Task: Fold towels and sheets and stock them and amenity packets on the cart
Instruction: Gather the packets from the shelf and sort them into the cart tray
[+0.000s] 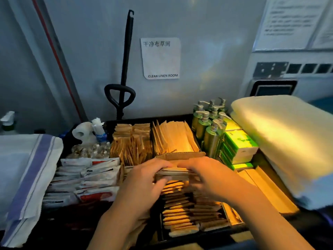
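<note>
Over the front middle compartment of the cart tray [182, 117], both hands hold a small bundle of brown packets [175, 173] between them: the left hand [144, 179] curls its fingers round the bundle's left end, and the right hand [210, 175] closes over its right end, so the stack is squeezed from both sides just above the rows already lying in the compartment. The likeliest mishap, as I judge it, is the bundle fanning apart as it goes down, since loose flat packets slide on one another once the squeeze eases, and some could slip over the low cardboard divider [180, 156] behind the hands or catch on the filled rows below and sit crooked. A hasty release could also knock the neighbouring white and red packets [84, 177] at the left out of line. The bundle itself looks thin, papery and uniform, tan with pale edges, stacked flat and fairly square; motion blur hides any print on it. Farther back, more brown packets stand upright in two compartments, green pump bottles [207, 127] stand at the right, a folded towel [284, 141] lies beyond them, and a striped cloth [30, 168] lies at the left.
</note>
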